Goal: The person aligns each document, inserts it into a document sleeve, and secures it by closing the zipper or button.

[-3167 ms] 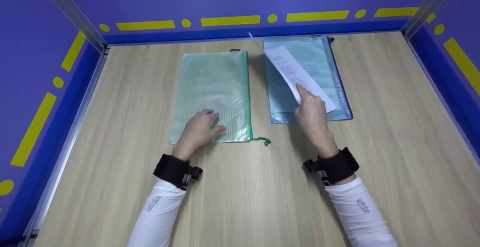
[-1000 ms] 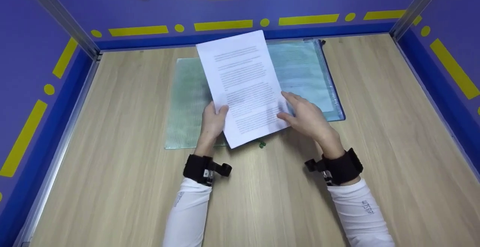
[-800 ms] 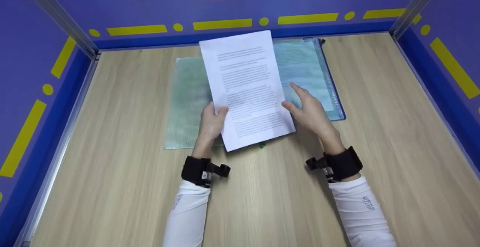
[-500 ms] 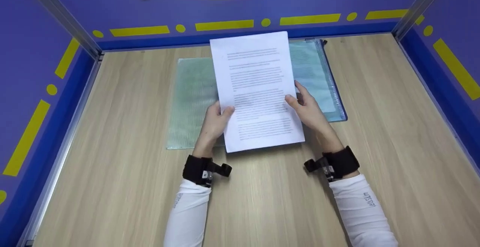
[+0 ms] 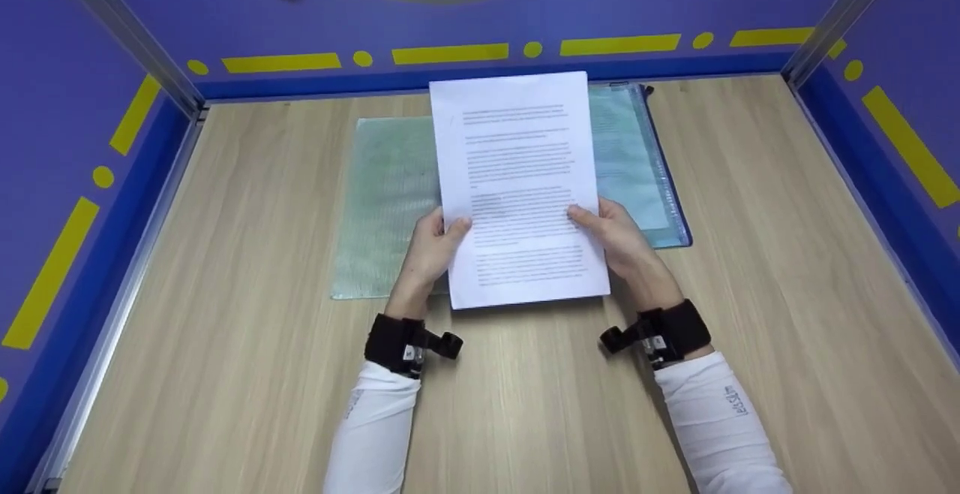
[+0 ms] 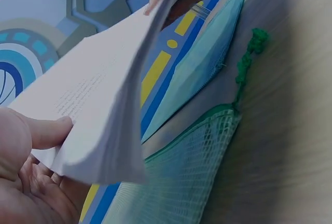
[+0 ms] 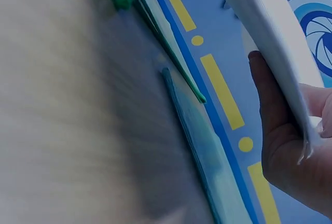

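Observation:
A stack of printed paper sheets (image 5: 521, 186) is held up over the table between both hands, its text facing the person. My left hand (image 5: 431, 250) grips its left edge, thumb on the front and fingers behind. On the opposite edge my right hand (image 5: 622, 235) pinches it the same way. The wrist views show the stack's many page edges and a slight bend near the left thumb. Behind it lie a green zip document pouch (image 5: 382, 201) on the left and a blue zip document pouch (image 5: 637, 156) on the right, both partly hidden by the paper.
The wooden table (image 5: 517, 411) carries both pouches near its back edge. Purple panels with yellow marks (image 5: 450, 52) close it in at the back and sides. A green knotted zip cord (image 6: 249, 60) trails from the green pouch onto the table.
The right hand has brought the paper stack over from above the blue pouch, and the left hand has taken its left edge. The right hand briefly let go, then gripped again; the stack is straighter.

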`<act>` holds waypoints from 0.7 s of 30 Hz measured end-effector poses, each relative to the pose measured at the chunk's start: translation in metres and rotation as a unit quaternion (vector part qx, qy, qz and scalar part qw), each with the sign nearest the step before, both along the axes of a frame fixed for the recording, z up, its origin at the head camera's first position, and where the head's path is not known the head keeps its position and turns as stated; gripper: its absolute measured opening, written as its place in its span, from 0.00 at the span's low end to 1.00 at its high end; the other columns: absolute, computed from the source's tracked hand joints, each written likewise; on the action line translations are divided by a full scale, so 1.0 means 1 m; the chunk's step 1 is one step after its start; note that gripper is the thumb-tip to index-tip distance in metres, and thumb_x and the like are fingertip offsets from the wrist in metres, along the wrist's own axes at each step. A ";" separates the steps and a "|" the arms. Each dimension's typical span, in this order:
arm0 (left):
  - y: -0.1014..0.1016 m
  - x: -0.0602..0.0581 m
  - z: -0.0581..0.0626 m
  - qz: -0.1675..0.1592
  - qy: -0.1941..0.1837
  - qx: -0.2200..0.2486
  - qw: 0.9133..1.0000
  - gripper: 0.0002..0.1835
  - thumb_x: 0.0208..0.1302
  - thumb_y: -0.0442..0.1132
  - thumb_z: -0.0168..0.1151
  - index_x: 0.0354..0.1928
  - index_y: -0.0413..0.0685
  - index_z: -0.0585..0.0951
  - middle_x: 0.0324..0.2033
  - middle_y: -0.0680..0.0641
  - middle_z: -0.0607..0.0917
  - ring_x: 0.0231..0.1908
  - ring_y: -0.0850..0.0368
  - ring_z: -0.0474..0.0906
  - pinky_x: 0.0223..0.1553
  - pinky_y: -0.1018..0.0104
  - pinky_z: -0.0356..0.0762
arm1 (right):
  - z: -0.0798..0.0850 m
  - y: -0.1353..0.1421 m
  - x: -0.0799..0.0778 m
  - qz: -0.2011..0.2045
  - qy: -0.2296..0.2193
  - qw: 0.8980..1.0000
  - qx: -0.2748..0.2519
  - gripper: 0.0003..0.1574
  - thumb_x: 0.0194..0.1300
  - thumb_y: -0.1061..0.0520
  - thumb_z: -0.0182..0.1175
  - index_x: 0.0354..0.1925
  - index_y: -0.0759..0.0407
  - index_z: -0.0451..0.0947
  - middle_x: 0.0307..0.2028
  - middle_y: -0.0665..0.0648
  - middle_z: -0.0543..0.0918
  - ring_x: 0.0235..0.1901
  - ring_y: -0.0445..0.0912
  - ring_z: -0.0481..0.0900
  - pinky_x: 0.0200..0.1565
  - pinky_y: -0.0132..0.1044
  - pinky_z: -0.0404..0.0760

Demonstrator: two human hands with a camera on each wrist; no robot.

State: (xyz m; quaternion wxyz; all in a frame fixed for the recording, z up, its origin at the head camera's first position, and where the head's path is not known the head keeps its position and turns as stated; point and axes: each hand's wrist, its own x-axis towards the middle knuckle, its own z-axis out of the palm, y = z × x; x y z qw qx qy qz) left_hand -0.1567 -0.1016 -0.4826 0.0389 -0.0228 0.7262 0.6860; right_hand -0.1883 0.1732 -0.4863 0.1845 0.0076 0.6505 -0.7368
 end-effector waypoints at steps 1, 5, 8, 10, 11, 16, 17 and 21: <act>0.000 0.000 0.000 -0.001 -0.002 -0.002 1.000 0.17 0.72 0.33 0.54 0.60 0.37 0.77 0.45 0.34 0.87 0.34 0.58 0.85 0.34 0.70 0.82 | 0.000 0.001 0.000 0.000 0.003 1.000 0.001 0.28 0.73 0.53 0.57 0.66 0.63 0.69 0.40 0.49 0.89 0.38 0.44 0.89 0.38 0.33 0.86; 0.000 -0.001 0.000 -0.005 -0.011 -0.020 1.000 0.17 0.72 0.36 0.57 0.59 0.39 0.78 0.44 0.35 0.88 0.33 0.58 0.85 0.32 0.70 0.81 | 0.001 0.005 0.000 -0.006 0.009 1.000 0.001 0.27 0.73 0.54 0.57 0.65 0.65 0.70 0.39 0.50 0.89 0.36 0.45 0.89 0.36 0.34 0.86; 0.000 -0.003 0.000 -0.007 -0.025 -0.042 0.999 0.19 0.73 0.39 0.57 0.61 0.42 0.77 0.47 0.37 0.87 0.37 0.58 0.85 0.35 0.71 0.80 | 0.002 0.009 -0.001 -0.015 0.003 1.000 0.000 0.28 0.72 0.54 0.58 0.65 0.65 0.70 0.39 0.50 0.89 0.36 0.45 0.89 0.36 0.34 0.86; -0.002 -0.005 0.001 -0.012 -0.036 -0.058 0.998 0.21 0.73 0.41 0.56 0.65 0.43 0.75 0.50 0.39 0.86 0.40 0.57 0.85 0.38 0.68 0.82 | 0.003 0.014 -0.001 -0.019 0.001 1.000 -0.002 0.29 0.72 0.55 0.58 0.66 0.65 0.69 0.40 0.50 0.89 0.37 0.45 0.89 0.36 0.34 0.86; -0.003 -0.006 0.001 -0.015 -0.040 -0.064 0.997 0.22 0.74 0.42 0.55 0.66 0.43 0.74 0.51 0.39 0.86 0.40 0.56 0.85 0.39 0.66 0.83 | 0.004 0.016 -0.002 -0.023 0.002 1.000 -0.002 0.29 0.72 0.55 0.58 0.66 0.65 0.70 0.40 0.51 0.89 0.37 0.45 0.89 0.36 0.34 0.86; -0.007 -0.011 0.005 -0.036 -0.052 -0.108 0.992 0.22 0.75 0.44 0.54 0.66 0.45 0.75 0.53 0.40 0.84 0.38 0.50 0.86 0.41 0.57 0.86 | 0.009 0.029 -0.003 -0.044 0.008 0.999 -0.002 0.23 0.73 0.58 0.56 0.63 0.62 0.72 0.39 0.50 0.89 0.36 0.44 0.88 0.35 0.33 0.86; -0.008 -0.012 0.006 -0.042 -0.050 -0.123 0.990 0.21 0.75 0.44 0.54 0.65 0.45 0.76 0.53 0.40 0.84 0.38 0.49 0.87 0.42 0.57 0.87 | 0.010 0.032 -0.003 -0.047 0.008 0.999 -0.003 0.21 0.73 0.58 0.55 0.62 0.62 0.72 0.39 0.50 0.89 0.36 0.43 0.88 0.35 0.32 0.85; -0.005 -0.016 0.008 -0.072 -0.030 -0.213 0.974 0.20 0.74 0.44 0.54 0.63 0.46 0.78 0.52 0.43 0.84 0.44 0.49 0.86 0.46 0.58 0.85 | 0.013 0.041 -0.004 -0.063 0.002 0.998 -0.017 0.17 0.73 0.60 0.54 0.58 0.58 0.73 0.38 0.48 0.88 0.36 0.42 0.88 0.36 0.31 0.85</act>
